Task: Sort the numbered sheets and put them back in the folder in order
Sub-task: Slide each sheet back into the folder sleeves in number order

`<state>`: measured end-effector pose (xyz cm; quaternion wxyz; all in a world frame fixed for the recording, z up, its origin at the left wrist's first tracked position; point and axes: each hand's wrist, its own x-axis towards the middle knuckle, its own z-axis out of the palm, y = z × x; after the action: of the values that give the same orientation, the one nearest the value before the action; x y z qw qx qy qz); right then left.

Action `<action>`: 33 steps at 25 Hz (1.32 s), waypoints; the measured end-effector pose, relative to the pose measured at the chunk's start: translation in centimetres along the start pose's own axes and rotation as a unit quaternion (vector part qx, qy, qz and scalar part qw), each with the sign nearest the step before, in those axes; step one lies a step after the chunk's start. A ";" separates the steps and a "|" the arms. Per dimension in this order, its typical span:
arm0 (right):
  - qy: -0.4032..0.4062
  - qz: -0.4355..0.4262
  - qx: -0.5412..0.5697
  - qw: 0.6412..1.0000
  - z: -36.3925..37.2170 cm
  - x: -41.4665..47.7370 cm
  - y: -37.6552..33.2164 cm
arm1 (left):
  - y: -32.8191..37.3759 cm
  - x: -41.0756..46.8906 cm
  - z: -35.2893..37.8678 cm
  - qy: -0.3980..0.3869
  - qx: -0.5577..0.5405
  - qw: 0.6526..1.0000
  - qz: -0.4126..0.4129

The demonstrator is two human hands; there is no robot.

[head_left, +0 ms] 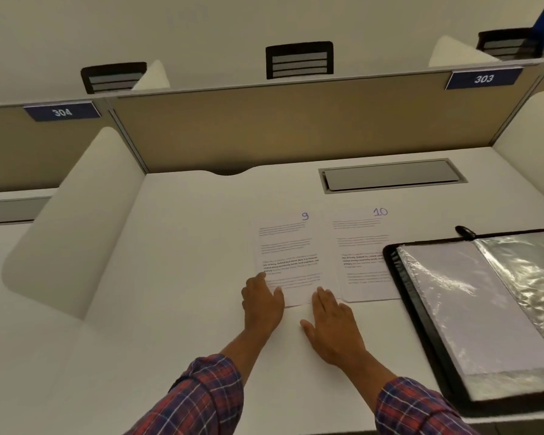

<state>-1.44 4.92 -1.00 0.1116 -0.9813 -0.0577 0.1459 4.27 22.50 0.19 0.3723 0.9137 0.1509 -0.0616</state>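
Both hands lie open and flat, fingers straight and gripping nothing. The left hand presses its fingertips on the near left corner of the sheet marked 9, while the right hand rests palm down on the white desk, its fingertips just touching that sheet's near right corner. The sheet stretches away from the fingertips, its long axis running from the person toward the far divider panel and leaning slightly left. The handwritten number sits at the far right corner and the print reads upright to the person. Just right of the right hand's fingertips, and beyond them, lies the sheet marked 10. It is laid the same way, long axis pointing away and number at the far end, with its left edge against sheet 9; which edge lies on top cannot be told. Further right of the right hand the black folder lies open, its spine angled away and to the left, and its far left corner covers the right side of sheet 10. A shiny clear plastic sleeve lies across its open face. A small dark object lies at the folder's far edge. Well beyond both hands a grey hatch is set into the desk. Plaid sleeves cover both forearms.
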 end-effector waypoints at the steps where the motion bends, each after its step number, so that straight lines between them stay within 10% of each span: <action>1: 0.001 0.011 -0.010 1.000 -0.1 0.3 -0.5 | 0.3 1.0 -0.2 -0.001 -0.052 0.998 -0.029; 7: -0.007 0.036 -0.038 0.999 -0.3 1.1 -2.1 | 2.3 5.5 -3.1 -0.006 -0.259 0.949 -0.179; 17: 0.008 0.026 -0.012 1.000 0.1 1.0 -1.6 | 1.2 9.2 -4.7 -0.078 -0.185 0.976 -0.089; 23: 0.094 0.059 0.202 0.973 -0.9 0.5 -1.5 | 0.1 7.6 -5.5 -0.055 -0.269 0.961 -0.023; 28: 0.147 0.188 0.493 0.837 -3.2 0.0 -1.2 | 1.1 5.6 -6.5 -0.042 -0.383 0.922 -0.017; 33: 0.121 0.263 0.768 0.571 -5.4 -2.2 1.2 | 4.7 2.0 -4.0 -0.081 -0.439 0.894 -0.034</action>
<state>-1.82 2.37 4.36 0.7865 -0.5071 0.3505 0.0378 7.67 22.56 5.68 0.7441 0.6436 0.1627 -0.0752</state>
